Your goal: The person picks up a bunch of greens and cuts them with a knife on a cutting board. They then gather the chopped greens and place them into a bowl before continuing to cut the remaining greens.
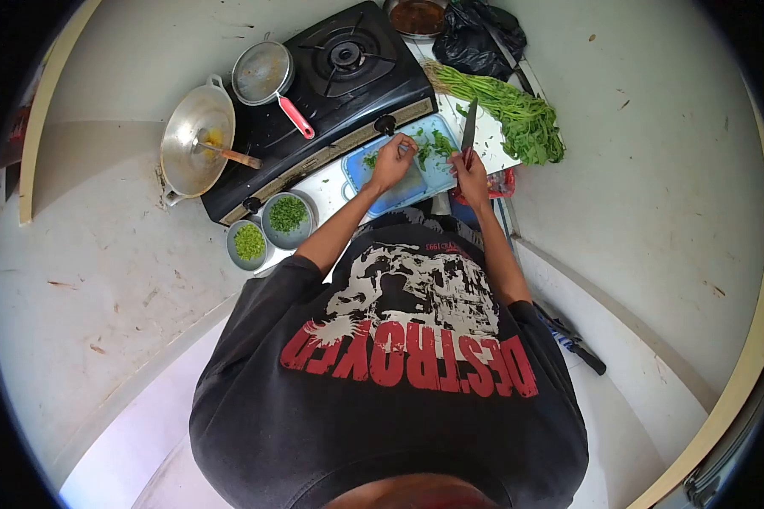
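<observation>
My right hand (471, 176) grips a kitchen knife (469, 127) by its handle, with the dark blade pointing away from me above the right part of the board. My left hand (392, 164) is over the blue cutting board (399, 197), its fingers curled together; whether anything is between them is too small to make out. Chopped green leaves (435, 146) lie on the board between and beyond my hands, with a few more left of my left hand. A bunch of leafy greens (509, 110) lies on the counter beyond the knife.
Left of the board, two grey bowls hold chopped greens (288, 214) and paler green pieces (249, 243). A black gas stove (331, 93) carries a red-handled pan (263, 72) and a wok (187, 148) with a wooden-handled utensil. A black plastic bag (480, 38) sits at the back.
</observation>
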The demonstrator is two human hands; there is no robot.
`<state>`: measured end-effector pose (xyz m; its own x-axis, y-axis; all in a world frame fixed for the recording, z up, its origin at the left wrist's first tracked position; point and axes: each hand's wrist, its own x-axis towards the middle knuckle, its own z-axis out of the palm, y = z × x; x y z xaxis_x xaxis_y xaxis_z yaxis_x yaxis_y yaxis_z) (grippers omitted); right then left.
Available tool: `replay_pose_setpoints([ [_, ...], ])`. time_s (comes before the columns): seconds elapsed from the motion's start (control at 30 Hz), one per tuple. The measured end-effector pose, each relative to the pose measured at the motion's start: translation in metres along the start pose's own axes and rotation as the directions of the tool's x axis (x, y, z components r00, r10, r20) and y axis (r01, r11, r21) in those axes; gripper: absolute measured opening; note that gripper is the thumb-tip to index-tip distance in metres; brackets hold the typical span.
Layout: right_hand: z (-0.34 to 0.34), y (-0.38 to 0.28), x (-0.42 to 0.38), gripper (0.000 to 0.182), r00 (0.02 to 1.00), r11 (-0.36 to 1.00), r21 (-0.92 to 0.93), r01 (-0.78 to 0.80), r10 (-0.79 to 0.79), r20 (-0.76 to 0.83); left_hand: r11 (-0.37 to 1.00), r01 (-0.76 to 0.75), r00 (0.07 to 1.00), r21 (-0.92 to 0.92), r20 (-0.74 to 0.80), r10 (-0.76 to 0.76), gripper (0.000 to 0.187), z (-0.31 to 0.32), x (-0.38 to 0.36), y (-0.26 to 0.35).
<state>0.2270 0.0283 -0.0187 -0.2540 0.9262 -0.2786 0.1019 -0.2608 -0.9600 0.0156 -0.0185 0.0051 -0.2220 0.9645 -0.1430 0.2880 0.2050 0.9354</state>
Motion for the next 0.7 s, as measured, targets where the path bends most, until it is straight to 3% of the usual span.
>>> replay_pose_setpoints([
  [0.1, 0.012, -0.013, 0.011, 0.022, 0.998, 0.997, -0.062, 0.035, -0.032, 0.044, 0.989, 0.059, 0.998, -0.137, 0.011, -0.058, 0.008, -0.002, -0.006, 0.004],
  [0.13, 0.019, -0.009, 0.016, 0.025, 0.996, 0.996, 0.055, 0.069, -0.072, 0.045, 0.982, 0.063, 0.998, -0.178, -0.003, -0.064, 0.008, -0.002, -0.009, 0.007],
  [0.23, 0.027, -0.019, 0.02, 0.028, 0.978, 0.988, -0.049, 0.146, -0.137, 0.16, 0.965, 0.057, 0.998, -0.256, 0.0, -0.058, 0.009, -0.006, -0.009, 0.008],
  [0.37, 0.033, -0.015, 0.028, 0.026, 0.942, 0.998, 0.066, 0.005, -0.027, 0.335, 0.97, 0.03, 0.999, -0.24, -0.007, -0.033, 0.009, -0.013, -0.01, 0.009],
  [0.47, 0.035, -0.037, 0.021, 0.021, 0.943, 0.988, 0.129, -0.084, 0.036, 0.331, 0.965, 0.031, 0.999, -0.26, -0.018, -0.037, 0.009, -0.02, -0.008, 0.007],
  [0.57, 0.034, -0.034, 0.025, 0.017, 0.953, 0.986, 0.166, 0.002, -0.052, 0.297, 0.969, 0.052, 0.998, -0.24, -0.02, -0.059, 0.008, -0.027, -0.01, 0.012],
  [0.7, 0.031, -0.046, 0.023, 0.017, 0.976, 0.982, 0.19, 0.001, -0.043, 0.214, 0.967, 0.095, 0.995, -0.237, -0.001, -0.098, 0.009, -0.031, -0.015, 0.016],
])
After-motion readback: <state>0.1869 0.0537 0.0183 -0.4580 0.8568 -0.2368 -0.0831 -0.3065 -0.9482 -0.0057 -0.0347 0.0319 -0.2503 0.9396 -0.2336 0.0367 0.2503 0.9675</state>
